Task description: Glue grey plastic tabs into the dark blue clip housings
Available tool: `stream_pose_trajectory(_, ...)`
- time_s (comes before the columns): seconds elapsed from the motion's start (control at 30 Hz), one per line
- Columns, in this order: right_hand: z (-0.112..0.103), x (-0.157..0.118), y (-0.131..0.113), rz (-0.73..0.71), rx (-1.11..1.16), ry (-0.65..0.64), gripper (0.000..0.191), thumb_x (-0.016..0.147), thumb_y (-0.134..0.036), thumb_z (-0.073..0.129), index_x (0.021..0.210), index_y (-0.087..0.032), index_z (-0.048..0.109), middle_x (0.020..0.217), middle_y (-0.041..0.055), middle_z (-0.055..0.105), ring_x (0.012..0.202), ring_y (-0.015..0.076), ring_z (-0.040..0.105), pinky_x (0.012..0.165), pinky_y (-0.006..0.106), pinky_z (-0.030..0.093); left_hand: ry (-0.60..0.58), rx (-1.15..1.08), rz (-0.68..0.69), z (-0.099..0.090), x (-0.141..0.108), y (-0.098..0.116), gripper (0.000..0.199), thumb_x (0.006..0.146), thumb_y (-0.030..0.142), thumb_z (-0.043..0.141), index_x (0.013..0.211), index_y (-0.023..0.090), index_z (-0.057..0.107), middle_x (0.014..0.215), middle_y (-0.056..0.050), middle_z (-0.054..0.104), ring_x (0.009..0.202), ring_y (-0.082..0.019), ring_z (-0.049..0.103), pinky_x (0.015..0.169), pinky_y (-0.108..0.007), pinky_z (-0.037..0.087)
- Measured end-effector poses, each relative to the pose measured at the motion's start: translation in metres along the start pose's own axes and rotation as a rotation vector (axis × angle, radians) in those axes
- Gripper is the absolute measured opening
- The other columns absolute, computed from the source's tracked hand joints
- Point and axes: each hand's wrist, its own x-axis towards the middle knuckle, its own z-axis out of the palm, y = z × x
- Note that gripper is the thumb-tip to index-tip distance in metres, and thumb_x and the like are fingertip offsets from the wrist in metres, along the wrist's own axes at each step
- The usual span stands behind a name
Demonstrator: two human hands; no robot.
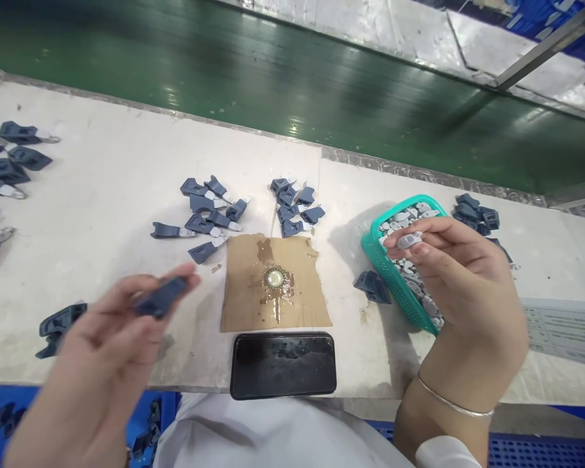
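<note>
My left hand (127,318) is closed on a dark blue plastic part (162,298), held above the table left of a piece of brown cardboard (238,305). Between the thumb and fingers of my right hand (463,279) is a small light grey plastic piece (409,241). That hand is over a green plastic basket (381,260) full of similar grey pieces (431,302). On the cardboard sits a small round container (275,278) with wet, shiny stains around it. Beyond it lie two groups of blue parts (202,224) with light grey ends attached.
A black phone (283,365) lies near the front edge. More blue parts rest at the far left (22,133), beside the basket (372,286) and behind it (475,213). A green conveyor belt (199,78) runs along the back. A printed sheet (565,328) is at right.
</note>
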Motion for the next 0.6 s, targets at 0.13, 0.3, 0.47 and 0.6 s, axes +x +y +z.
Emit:
stream_pose_trajectory(0.13, 0.014, -0.001, 0.005, 0.015, 0.046, -0.135, 0.009, 0.087, -0.033, 0.08, 0.094, -0.027, 0.082, 0.08, 0.0033, 0.073, 0.072, 0.018, 0.067, 0.065, 0.032, 0.058, -0.197, -0.235, -0.233, 0.069, -0.018, 0.011, 0.019, 0.072, 0.033, 0.093, 0.086, 0.03, 0.081, 0.115, -0.003, 0.084, 0.109, -0.026, 0.079, 0.084, -0.026, 0.065)
stream_pose_trajectory(0.3, 0.044, -0.008, 0.016, -0.009, -0.002, -0.234, 0.009, 0.092, -0.032, 0.078, 0.097, -0.025, 0.081, 0.074, -0.0012, 0.071, 0.064, 0.0126, 0.063, 0.059, 0.025, 0.053, -0.334, -0.181, -0.301, 0.077, -0.016, 0.005, 0.023, 0.081, 0.038, 0.088, 0.1, 0.026, 0.084, 0.122, -0.008, 0.082, 0.08, -0.018, 0.077, 0.063, -0.021, 0.06)
stream_pose_trajectory(0.47, 0.078, -0.02, 0.026, -0.158, -0.241, -0.331, 0.013, 0.099, -0.031, 0.07, 0.097, -0.021, 0.077, 0.084, 0.0024, 0.078, 0.074, 0.0164, 0.07, 0.064, 0.027, 0.054, -0.237, -0.152, -0.196, 0.076, -0.013, -0.006, 0.024, 0.08, 0.038, 0.09, 0.098, 0.025, 0.083, 0.127, -0.008, 0.082, 0.099, -0.021, 0.079, 0.08, -0.022, 0.061)
stream_pose_trajectory(0.6, 0.094, -0.024, 0.033, -0.375, -0.375, -0.43, 0.016, 0.106, -0.023, 0.057, 0.102, -0.02, 0.072, 0.097, 0.005, 0.08, 0.087, 0.0183, 0.074, 0.077, 0.03, 0.058, -0.179, -0.151, -0.159, 0.075, -0.015, -0.009, 0.024, 0.084, 0.045, 0.086, 0.095, 0.023, 0.082, 0.132, -0.01, 0.08, 0.112, -0.027, 0.078, 0.089, -0.029, 0.062)
